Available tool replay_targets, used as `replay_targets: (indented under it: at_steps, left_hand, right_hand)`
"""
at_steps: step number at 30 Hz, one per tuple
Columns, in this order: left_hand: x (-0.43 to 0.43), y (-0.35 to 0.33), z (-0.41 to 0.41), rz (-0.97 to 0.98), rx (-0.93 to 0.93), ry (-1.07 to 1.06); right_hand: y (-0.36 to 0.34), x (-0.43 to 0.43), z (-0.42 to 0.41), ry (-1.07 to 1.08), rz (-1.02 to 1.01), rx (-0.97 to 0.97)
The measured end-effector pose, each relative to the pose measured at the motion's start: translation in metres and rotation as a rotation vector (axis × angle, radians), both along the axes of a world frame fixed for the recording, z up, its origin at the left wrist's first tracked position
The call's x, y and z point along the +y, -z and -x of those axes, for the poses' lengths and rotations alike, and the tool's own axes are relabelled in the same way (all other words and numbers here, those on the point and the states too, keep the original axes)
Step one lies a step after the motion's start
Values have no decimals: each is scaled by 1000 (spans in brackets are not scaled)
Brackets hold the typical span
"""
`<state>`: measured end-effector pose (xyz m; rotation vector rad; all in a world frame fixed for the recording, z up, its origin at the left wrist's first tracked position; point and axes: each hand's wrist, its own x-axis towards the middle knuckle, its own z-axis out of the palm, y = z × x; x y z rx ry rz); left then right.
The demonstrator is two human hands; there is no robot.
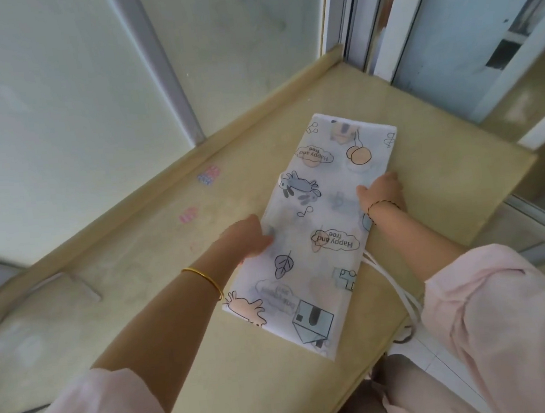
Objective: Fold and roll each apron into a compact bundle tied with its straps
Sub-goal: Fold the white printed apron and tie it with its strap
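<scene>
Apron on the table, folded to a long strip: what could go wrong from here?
The straps trail off the near edge of the table, so they could snag or get buried in the roll. The left hand and right hand touch only the middle edges of the apron; its folded layers may slip apart at the ends. Its near corner might slide off.

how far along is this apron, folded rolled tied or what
Done: the apron lies folded into a long narrow strip on the table. In hand: the left hand and right hand sit at its two long edges, about midway; whether they grip is unclear. Left: no roll started, and the straps trail loose off the table's edge, untied.
</scene>
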<state>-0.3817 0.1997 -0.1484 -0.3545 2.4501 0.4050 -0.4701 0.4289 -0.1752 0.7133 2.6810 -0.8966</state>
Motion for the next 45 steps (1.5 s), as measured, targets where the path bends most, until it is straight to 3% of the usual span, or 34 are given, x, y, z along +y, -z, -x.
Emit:
replay_targets:
  at_steps: [3,7,10,14,17,25,31,35,40,43,45]
  left_hand:
    - [5,5,1,58,166,-23]
    - [2,10,-2,13,139,-59]
    - [-7,8,-11,-120,-27,-134]
    - [-33,3,-38,-277,-378,-353]
    - [-46,2,-53,-326,-443,-462]
    - [-41,12,-38,-3,151,-329]
    - [-41,20,-31,44,209,-323]
    - [-47,29,-31,49,229,-335]
    - [-46,20,-38,2,326,-398]
    - [-38,14,-52,61,557,-110]
    - [-33,18,-61,96,589,160]
  right_hand:
    - [-1,7,3,-6,162,-54]
    - [0,6,-5,-101,324,-44]
    - [-3,-12,-7,-260,291,32]
    - [-12,-59,-11,-492,415,52]
    - [-7,-75,-10,-535,287,-16]
    - [-4,-81,-6,-591,67,-27]
    - [0,-88,-4,-623,-94,-60]
    - [-2,-87,-5,-559,-4,-52]
    - [-15,-71,-36,-744,-145,354]
    - [-17,-60,-68,-997,-102,405]
    - [-9,-55,-84,-1119,-201,360]
